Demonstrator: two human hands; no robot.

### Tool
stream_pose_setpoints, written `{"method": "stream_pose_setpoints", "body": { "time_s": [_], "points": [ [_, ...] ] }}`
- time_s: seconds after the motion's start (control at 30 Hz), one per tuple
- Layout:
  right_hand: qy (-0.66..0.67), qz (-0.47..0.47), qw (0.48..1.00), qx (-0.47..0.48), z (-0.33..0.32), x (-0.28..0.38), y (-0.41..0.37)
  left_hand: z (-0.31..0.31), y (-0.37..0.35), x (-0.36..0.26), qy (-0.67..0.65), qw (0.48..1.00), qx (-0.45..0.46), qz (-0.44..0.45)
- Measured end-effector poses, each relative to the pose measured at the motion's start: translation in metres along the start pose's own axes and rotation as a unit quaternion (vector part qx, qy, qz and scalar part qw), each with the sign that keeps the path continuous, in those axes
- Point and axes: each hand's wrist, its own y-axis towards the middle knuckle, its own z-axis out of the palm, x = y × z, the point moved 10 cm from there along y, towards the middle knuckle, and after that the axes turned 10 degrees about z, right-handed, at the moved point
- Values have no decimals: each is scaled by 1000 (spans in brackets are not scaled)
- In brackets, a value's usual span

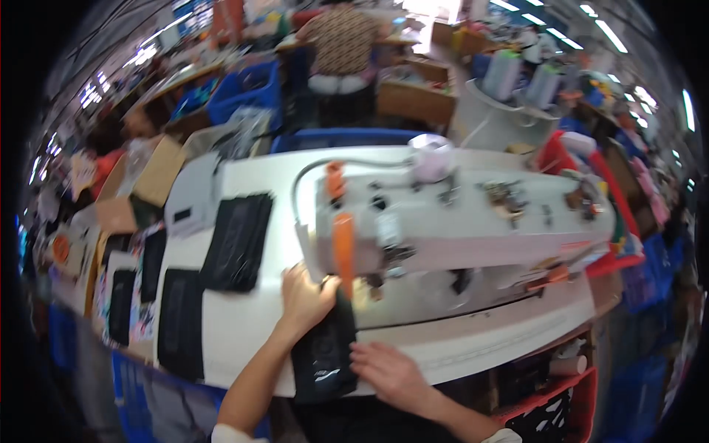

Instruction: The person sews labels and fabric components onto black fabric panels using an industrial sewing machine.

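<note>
A black fabric piece [325, 362] with a shiny printed patch lies at the front edge of the white sewing table, running up toward the sewing machine [458, 221]. My left hand [306, 299] grips its upper end close under the machine's needle area, thumb and fingers closed. Along the piece's lower right edge rests my right hand [391, 373], its fingers stretched out and touching the fabric. An orange strip [343, 247] hangs down the machine's head beside my left hand. The needle itself is hard to make out.
Left of my hands lie a stack of black pieces [238, 242] and another black piece [181, 325]. Cardboard boxes [156, 173] stand farther left. Behind the table are a blue bin [247, 92] and a seated person [342, 48]. A red crate [554, 413] sits below right.
</note>
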Motion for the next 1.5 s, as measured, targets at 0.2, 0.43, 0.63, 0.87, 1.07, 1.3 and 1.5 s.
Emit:
{"method": "stream_pose_setpoints", "body": {
  "time_s": [0.2, 0.43, 0.63, 0.87, 1.07, 1.3, 1.5],
  "points": [
    [24, -5, 999, 31, 7, 0, -6, -6, 4, -4, -35, 999, 18, -10],
    [13, 9, 1000, 3, 5, -1, -3, -4, 2, -5, -9, 999, -14, 33],
    [-10, 11, 1000, -2, 7, -3, -4, -5, 2, -6, 2, 999, -20, 43],
    [-21, 1, 1000, 19, 14, -2, -10, -15, -7, -26, 127, 990, 43, 45],
    [-36, 35, 999, -14, -1, 16, -44, -42, -71, -113, -20, 964, 197, 178],
    [-59, 17, 998, -31, 14, 15, -64, -29, -129, -133, 5, 936, 234, 262],
    [-39, 23, 998, -52, 9, 12, -65, -35, -133, -139, 32, 938, 162, 304]
  ]
}}
